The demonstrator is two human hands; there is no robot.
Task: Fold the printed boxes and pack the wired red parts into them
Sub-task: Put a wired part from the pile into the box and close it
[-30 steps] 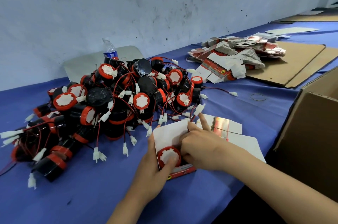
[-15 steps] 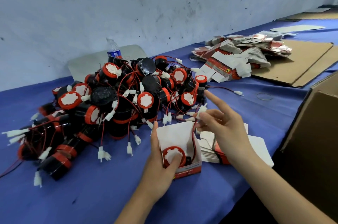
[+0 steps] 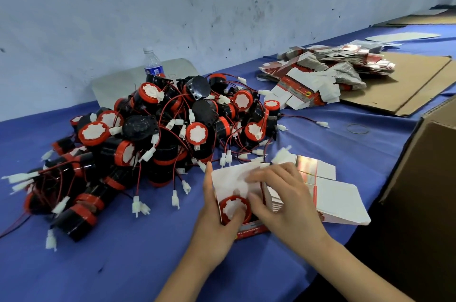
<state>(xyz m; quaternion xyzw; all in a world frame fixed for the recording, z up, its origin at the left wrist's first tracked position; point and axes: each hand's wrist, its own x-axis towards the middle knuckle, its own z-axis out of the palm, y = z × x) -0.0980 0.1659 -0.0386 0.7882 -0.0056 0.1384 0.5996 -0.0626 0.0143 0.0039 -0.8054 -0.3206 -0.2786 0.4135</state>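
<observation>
As left fingers [image 3: 208, 183] grip the box [image 3: 229, 178] beside the pile [image 3: 172, 134], right fingers [image 3: 271, 176] lie loose.

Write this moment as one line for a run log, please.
step: packing | left hand: grips open printed box, thumb on red part inside | right hand: fingers spread over box, blurred | flap: open

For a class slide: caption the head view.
Left hand holds the printed box, right hand over its red part.

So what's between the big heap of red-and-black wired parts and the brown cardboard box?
In the head view: a stray red wire with a white plug, a thin rubber band, and nearer, flat white unfolded boxes, on blue cloth.
</observation>
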